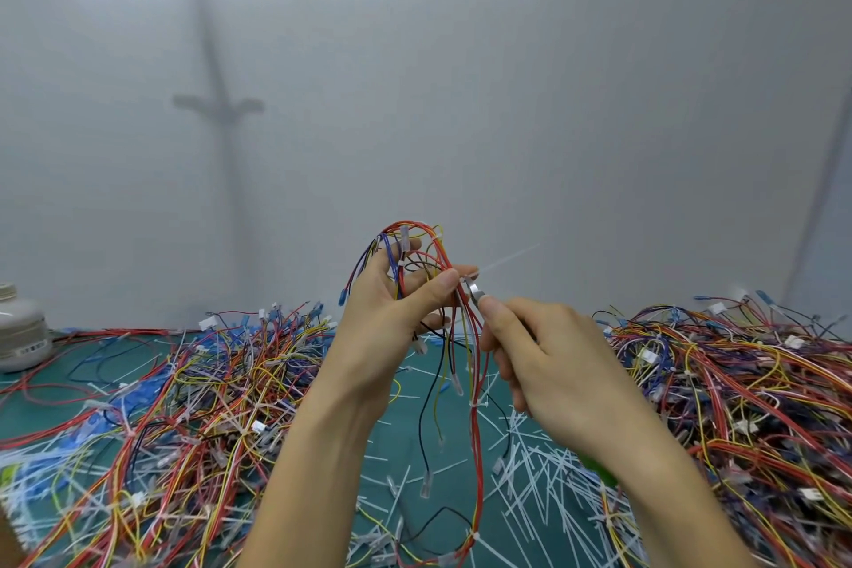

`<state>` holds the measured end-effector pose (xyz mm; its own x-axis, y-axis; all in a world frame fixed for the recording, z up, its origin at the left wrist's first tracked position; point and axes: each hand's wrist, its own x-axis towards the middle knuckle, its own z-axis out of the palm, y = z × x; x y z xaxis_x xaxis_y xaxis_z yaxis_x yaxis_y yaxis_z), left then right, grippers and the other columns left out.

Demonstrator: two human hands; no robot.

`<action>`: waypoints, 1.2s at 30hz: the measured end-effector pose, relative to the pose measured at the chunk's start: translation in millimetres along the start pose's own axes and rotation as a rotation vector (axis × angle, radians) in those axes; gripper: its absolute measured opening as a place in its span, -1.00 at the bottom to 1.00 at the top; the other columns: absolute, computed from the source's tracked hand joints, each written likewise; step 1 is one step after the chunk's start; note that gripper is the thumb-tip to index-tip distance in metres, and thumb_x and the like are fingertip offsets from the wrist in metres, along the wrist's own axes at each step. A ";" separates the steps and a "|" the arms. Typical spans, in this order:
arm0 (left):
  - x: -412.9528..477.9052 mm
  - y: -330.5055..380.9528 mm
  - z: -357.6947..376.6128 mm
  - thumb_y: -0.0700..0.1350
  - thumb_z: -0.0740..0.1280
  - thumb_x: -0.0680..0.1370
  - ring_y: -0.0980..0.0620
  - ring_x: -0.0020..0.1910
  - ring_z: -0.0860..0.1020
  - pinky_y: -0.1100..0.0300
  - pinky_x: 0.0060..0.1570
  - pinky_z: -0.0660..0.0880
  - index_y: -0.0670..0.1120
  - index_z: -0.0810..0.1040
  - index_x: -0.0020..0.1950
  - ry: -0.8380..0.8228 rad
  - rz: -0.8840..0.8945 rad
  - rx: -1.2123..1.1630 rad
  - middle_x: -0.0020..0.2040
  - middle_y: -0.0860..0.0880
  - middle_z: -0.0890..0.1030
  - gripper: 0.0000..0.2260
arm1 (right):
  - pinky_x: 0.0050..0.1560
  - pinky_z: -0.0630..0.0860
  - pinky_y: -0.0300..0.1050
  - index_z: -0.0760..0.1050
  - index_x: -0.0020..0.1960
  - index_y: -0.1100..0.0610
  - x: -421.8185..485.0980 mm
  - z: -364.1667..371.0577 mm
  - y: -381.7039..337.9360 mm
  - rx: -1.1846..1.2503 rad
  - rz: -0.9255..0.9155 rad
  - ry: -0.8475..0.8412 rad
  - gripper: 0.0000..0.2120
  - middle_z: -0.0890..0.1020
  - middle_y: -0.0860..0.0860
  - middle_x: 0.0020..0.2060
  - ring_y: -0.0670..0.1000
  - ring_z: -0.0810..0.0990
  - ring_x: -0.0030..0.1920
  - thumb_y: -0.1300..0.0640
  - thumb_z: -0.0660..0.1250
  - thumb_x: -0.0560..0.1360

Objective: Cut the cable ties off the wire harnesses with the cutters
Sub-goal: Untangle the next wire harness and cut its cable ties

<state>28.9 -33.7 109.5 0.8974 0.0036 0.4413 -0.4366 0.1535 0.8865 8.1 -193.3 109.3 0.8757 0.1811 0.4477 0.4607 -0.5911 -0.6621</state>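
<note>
Red, yellow and blue strands are up in the air: the wire harness [477,457] hangs over the green mat [405,443], dead centre. The left hand [382,318] has it, thumb and forefinger pinching the strands just beside a white cable tie [468,279], whose tail pokes out toward two o'clock. At four o'clock of that tie is the right hand [553,364], fingers curled round the cutters [475,291]. The metal nose is touching the tie, though whether the blades have bitten is too small to tell. A tangled left heap [184,392] lies at nine o'clock and a right heap [747,392] at three. Cut white strips [535,480] are scattered at five o'clock, and a white container [18,332] sits far out at nine.
</note>
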 end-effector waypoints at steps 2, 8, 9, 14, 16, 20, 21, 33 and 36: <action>0.0 -0.5 -0.7 -0.16 0.42 0.49 -0.04 -0.14 0.70 0.35 -0.41 0.52 -0.08 0.50 0.14 0.014 -0.004 0.011 -0.01 -0.13 0.72 -0.75 | -0.21 0.55 0.15 0.52 -0.26 0.07 0.4 0.8 0.1 0.009 0.003 0.001 -0.51 0.57 0.08 -0.40 0.14 0.56 -0.36 -0.24 0.05 0.57; -0.6 0.3 -5.7 -0.05 0.37 0.56 0.08 -0.18 0.66 0.16 -0.15 0.61 0.00 0.47 0.28 -0.026 -0.109 0.102 -0.06 -0.05 0.72 -0.70 | -0.28 0.54 0.09 0.53 -0.28 0.06 1.7 1.7 3.6 0.098 0.030 0.073 -0.52 0.56 0.09 -0.44 0.09 0.55 -0.43 -0.24 0.09 0.56; -1.0 1.0 -6.7 -0.07 0.38 0.56 0.09 -0.19 0.65 0.18 -0.17 0.60 0.03 0.48 0.26 -0.047 -0.122 0.109 -0.06 -0.06 0.72 -0.72 | -0.30 0.54 0.07 0.53 -0.27 0.06 2.2 1.8 4.7 0.122 0.042 0.085 -0.53 0.58 0.08 -0.44 0.08 0.57 -0.45 -0.23 0.10 0.56; -2.6 2.0 -11.9 -0.25 0.40 0.53 0.02 -0.14 0.67 0.18 -0.19 0.63 -0.02 0.49 0.27 -0.066 -0.186 0.089 0.02 -0.14 0.70 -0.65 | -0.39 0.54 -0.01 0.54 -0.23 0.08 5.1 1.3 6.9 0.335 0.111 0.060 -0.57 0.67 0.02 -0.37 0.08 0.62 -0.49 -0.17 0.12 0.60; -2.0 1.7 -12.4 -0.29 0.38 0.53 0.04 -0.19 0.67 0.19 -0.24 0.62 -0.04 0.51 0.23 -0.053 -0.192 0.079 -0.08 -0.06 0.72 -0.69 | -0.40 0.55 -0.04 0.55 -0.21 0.09 5.3 -1.1 6.9 0.376 0.117 0.026 -0.58 0.70 0.03 -0.32 0.10 0.63 -0.47 -0.16 0.13 0.60; -0.6 1.3 -12.0 -0.32 0.38 0.52 0.05 -0.26 0.66 0.21 -0.30 0.59 -0.04 0.52 0.15 0.015 -0.187 0.009 -0.18 -0.03 0.71 -0.73 | -0.38 0.55 -0.04 0.55 -0.20 0.13 3.4 -9.0 5.6 0.412 0.119 -0.132 -0.56 0.69 0.10 -0.32 0.12 0.63 -0.43 -0.20 0.17 0.56; -0.4 1.4 -12.1 -0.33 0.38 0.52 0.05 -0.27 0.66 0.22 -0.31 0.59 -0.05 0.52 0.14 0.036 -0.182 -0.012 -0.18 -0.05 0.70 -0.73 | -0.37 0.55 -0.04 0.54 -0.19 0.14 2.5 -10.5 5.4 0.395 0.122 -0.181 -0.56 0.69 0.11 -0.32 0.12 0.63 -0.42 -0.20 0.17 0.56; 3.7 -0.3 -14.4 -0.37 0.36 0.52 0.06 -0.29 0.65 0.26 -0.30 0.58 -0.24 0.44 0.34 0.141 -0.123 -0.080 -0.18 -0.09 0.62 -0.61 | -0.31 0.55 -0.03 0.53 -0.16 0.14 0.6 3.6 10.6 0.245 0.198 -0.356 -0.56 0.68 0.06 -0.34 0.12 0.67 -0.37 -0.16 0.10 0.63; 3.2 -0.9 -11.2 -0.37 0.36 0.52 0.05 -0.30 0.64 0.25 -0.28 0.59 -0.23 0.45 0.31 0.123 -0.111 -0.073 -0.25 -0.03 0.63 -0.63 | -0.34 0.53 -0.06 0.53 -0.17 0.14 1.1 6.5 9.7 0.264 0.209 -0.344 -0.56 0.65 0.06 -0.38 0.12 0.67 -0.38 -0.14 0.11 0.63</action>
<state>32.8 -22.7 108.5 0.9430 0.1025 0.3166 -0.3321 0.2311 0.9145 14.5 -193.8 99.5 0.9302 0.3552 0.0931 0.2514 -0.4312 -0.8665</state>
